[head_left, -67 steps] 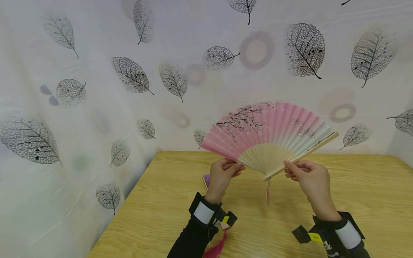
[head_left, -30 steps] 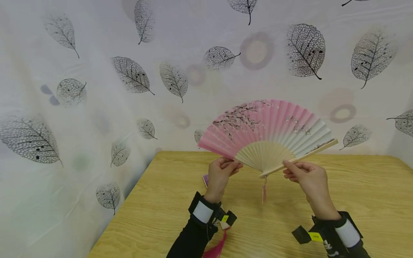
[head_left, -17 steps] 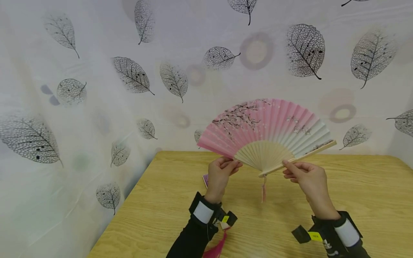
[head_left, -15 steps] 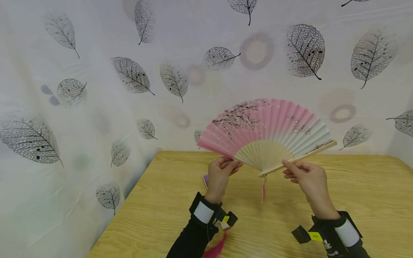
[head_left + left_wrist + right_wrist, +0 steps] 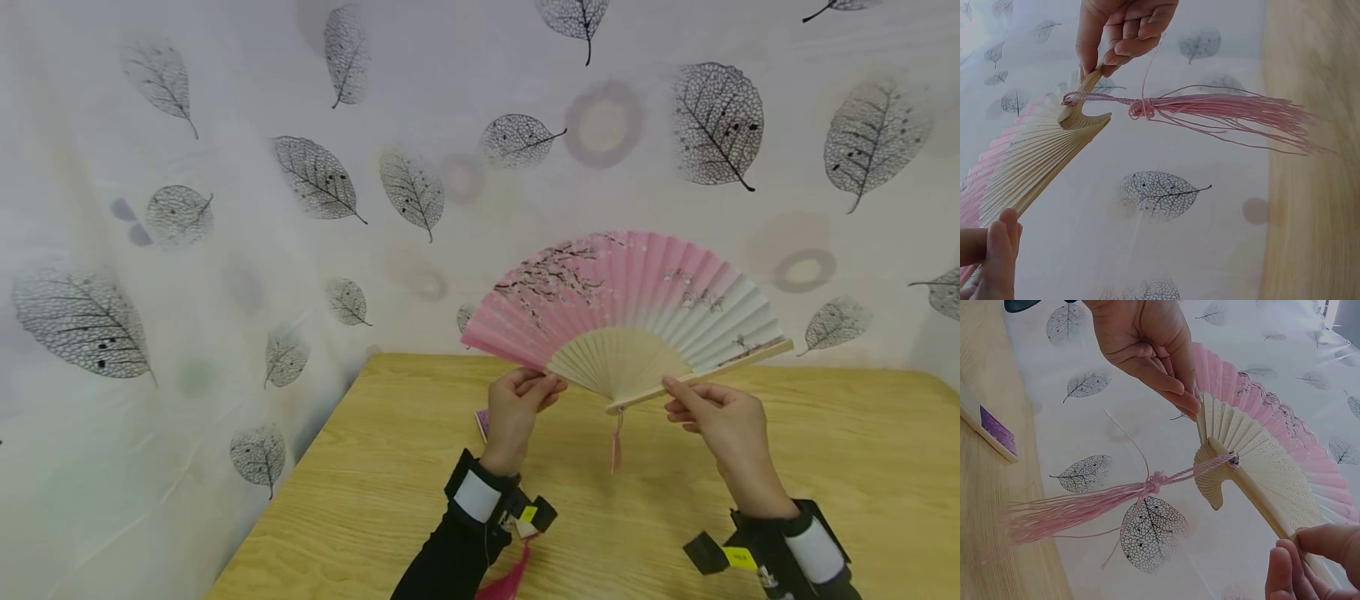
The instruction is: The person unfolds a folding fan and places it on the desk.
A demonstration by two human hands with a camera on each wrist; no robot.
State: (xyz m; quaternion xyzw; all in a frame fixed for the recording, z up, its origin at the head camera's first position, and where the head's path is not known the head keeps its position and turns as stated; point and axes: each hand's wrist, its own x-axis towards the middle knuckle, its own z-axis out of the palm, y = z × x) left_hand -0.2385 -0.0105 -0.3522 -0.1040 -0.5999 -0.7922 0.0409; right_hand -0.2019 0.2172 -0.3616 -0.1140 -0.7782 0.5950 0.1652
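A folding fan, pink fading to white with blossom branches, is spread wide above the table. Thumb and fingers of my left hand pinch its left edge low on the pale wooden ribs. On the other side, my right hand pinches the right guard stick between thumb and fingers. A pink tassel hangs from the pivot between both hands. In the left wrist view, the ribs fan out from the pivot, and the tassel's loose strands show. The right wrist view shows pierced ribs and the guard stick in my right fingers.
The wooden table lies below. Partly hidden behind my left arm are a purple-patterned piece with pale wood and a magenta tassel. A leaf-printed curtain hangs close behind and to the left.
The fan has spread slightly wider, its right guard stick tilting lower at the outer end. The pivot and tassel have shifted slightly left. Both hands keep their pinch, and the head view has shifted a little.
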